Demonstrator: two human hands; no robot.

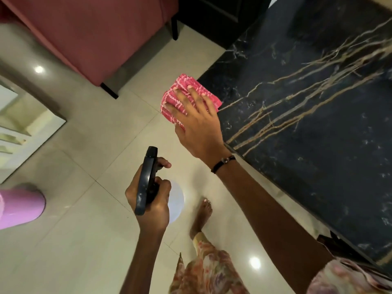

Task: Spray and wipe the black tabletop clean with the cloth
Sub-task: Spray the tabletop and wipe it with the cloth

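The black tabletop (307, 124), marbled with gold veins, fills the right side of the head view. A folded red-and-white cloth (180, 90) lies at its near-left corner, partly hanging past the edge. My right hand (197, 122) presses flat on the cloth with straight, spread fingers. Lower and to the left, over the floor, my left hand (152, 200) grips a spray bottle with a black trigger head (146, 179). Its whitish body (177, 200) shows below the hand.
A pink sofa (95, 32) with dark legs stands at the upper left on the glossy beige tiled floor (74, 240). A pink round object (21, 206) sits at the left edge. My bare foot (202, 215) stands beside the table.
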